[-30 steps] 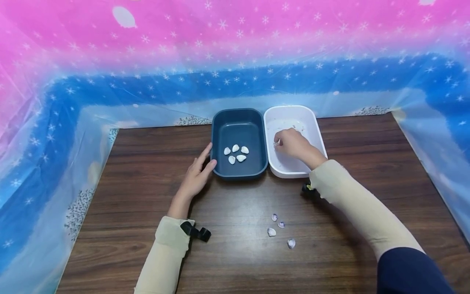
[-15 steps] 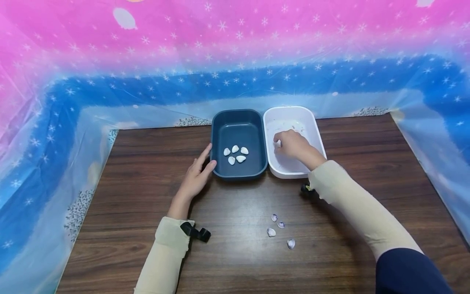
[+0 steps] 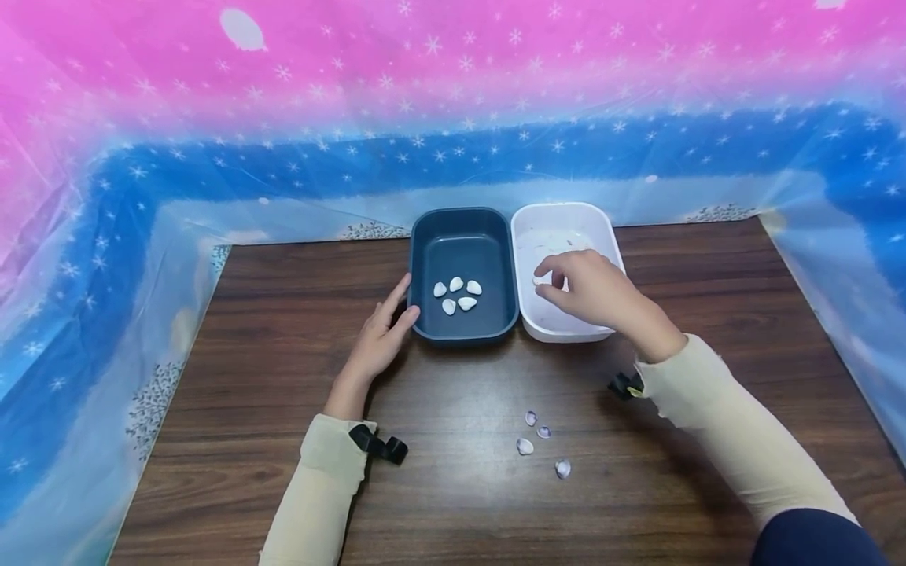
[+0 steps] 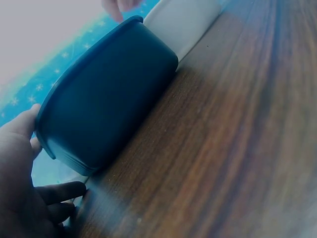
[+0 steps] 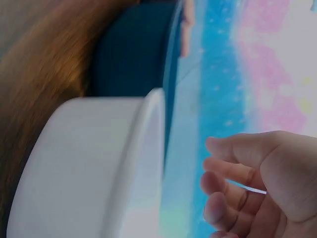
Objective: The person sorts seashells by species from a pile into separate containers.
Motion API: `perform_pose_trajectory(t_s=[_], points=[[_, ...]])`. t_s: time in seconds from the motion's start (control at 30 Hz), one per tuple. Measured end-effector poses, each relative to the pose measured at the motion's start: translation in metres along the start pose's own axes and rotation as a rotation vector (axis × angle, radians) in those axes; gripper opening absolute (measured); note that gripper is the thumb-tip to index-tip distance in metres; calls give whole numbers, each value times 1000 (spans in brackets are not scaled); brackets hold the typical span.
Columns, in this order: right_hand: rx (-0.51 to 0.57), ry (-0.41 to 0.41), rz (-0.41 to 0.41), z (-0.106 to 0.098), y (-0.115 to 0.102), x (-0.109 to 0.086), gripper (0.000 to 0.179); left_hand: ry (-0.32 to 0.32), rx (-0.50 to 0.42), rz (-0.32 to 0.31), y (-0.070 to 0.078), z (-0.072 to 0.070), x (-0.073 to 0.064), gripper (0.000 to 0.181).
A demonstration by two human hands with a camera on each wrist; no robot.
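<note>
My left hand (image 3: 378, 342) rests against the left side of the dark blue-grey tub (image 3: 463, 332), fingers extended and one fingertip at its rim in the left wrist view. Five or so aside, several white seashells (image 3: 467, 303) lie together on this tub's floor. Over the white tub (image 3: 566, 335) hovers my right hand (image 3: 587, 287), its fingers loosely bent and thumb apart from the index finger. The right wrist view shows nothing between those fingers (image 5: 214, 207). A small whitish piece (image 3: 535, 281) shows by the fingertips, low at the white tub's left wall.
Several purple-tinged shells (image 3: 524, 446) lie scattered on the wooden table (image 3: 439, 503) in front of the tubs. The two tubs stand side by side near the back edge, before a pink and blue snowflake cloth (image 3: 425, 157). Tiny bits lie inside the white tub.
My right hand has lifted and drawn back toward the front right, with its fingers opening from a pinch. The left hand and the dark tub's shells have stayed put.
</note>
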State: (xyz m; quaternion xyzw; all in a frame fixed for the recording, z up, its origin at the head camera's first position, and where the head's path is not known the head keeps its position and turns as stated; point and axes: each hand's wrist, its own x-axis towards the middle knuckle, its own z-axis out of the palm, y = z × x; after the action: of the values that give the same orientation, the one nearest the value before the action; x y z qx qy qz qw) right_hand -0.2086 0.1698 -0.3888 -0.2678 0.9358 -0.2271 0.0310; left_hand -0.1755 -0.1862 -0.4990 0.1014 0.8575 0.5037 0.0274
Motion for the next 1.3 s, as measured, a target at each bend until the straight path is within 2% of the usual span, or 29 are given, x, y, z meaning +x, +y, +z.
perform_pose_trajectory(t_s=[0.1,0.23,0.33,0.67,0.97,1.17,1.3], points=[[21,0,-93,-3,-9,-14,21,4,-1,2,-1,0,1,63],[83,-59,-209,-1,-20,-28,17,7,-1,9,-1,-1,2,63],[108,-104,-259,6,-28,-38,13,4,-1,12,-1,0,2,63],[41,-234,-276,45,-37,-62,7,0,8,-1,0,2,3,63],[16,-341,-287,66,-35,-79,8,-6,7,-3,-1,1,4,63],[-51,-362,-268,75,-37,-85,11,-6,4,2,-1,0,2,63],[-114,-322,-285,81,-38,-86,13,-6,1,8,-2,1,1,62]])
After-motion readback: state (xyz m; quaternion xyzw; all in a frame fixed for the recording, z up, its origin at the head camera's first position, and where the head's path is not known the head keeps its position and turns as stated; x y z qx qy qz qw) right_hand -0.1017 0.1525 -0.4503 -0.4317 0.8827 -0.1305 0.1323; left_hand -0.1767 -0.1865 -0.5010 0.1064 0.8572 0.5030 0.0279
